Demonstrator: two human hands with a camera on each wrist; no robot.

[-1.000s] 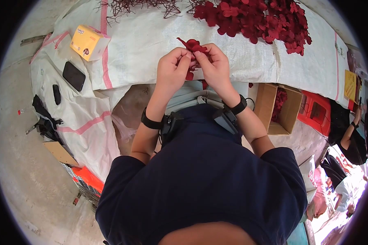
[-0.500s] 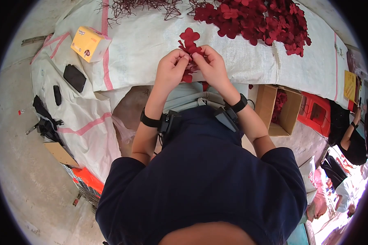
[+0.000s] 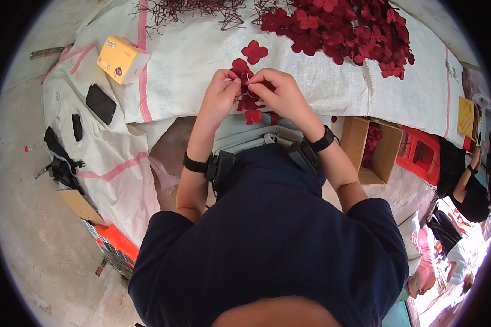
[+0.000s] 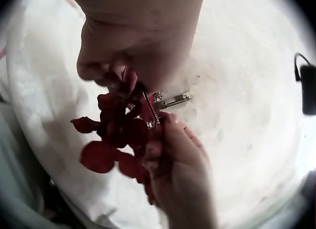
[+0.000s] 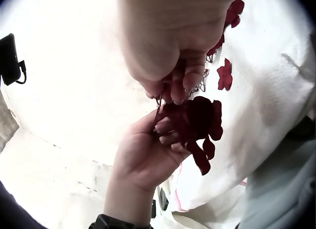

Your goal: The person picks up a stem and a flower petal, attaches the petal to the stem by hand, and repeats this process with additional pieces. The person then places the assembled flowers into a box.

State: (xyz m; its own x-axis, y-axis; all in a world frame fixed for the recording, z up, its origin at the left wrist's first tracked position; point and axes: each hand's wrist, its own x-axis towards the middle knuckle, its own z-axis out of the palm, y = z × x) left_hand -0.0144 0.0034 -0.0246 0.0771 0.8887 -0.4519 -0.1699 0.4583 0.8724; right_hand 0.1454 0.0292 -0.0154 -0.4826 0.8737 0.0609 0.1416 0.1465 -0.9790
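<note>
Between my two hands is a spray of dark red artificial flowers (image 3: pixel 249 103), with several petals on a thin dark stem (image 4: pixel 150 108). My left hand (image 3: pixel 219 98) grips the spray, its fingers curled about the stem among the petals. From the other side my right hand (image 3: pixel 283 98) pinches the thin stem between thumb and fingertips. In the right wrist view the left hand (image 5: pixel 145 152) is below the right, with petals (image 5: pixel 202 120) hanging beside its fingers. A single red flower piece (image 3: pixel 255 52) lies on the white woven sheet (image 3: pixel 191 71) just beyond the hands.
At the back right is a heap of red flower pieces (image 3: pixel 349 32); bare brown stems (image 3: pixel 196 11) lie at the back. Leftward are a yellow box (image 3: pixel 120 59) and a black phone (image 3: pixel 101 103). A cardboard box (image 3: pixel 384 158) stands by a red stool (image 3: pixel 423 155) at right.
The hands have drawn slightly apart and a little toward the body, with the spray now more visible between them. One flower piece, earlier at the hands, now lies apart on the sheet.
</note>
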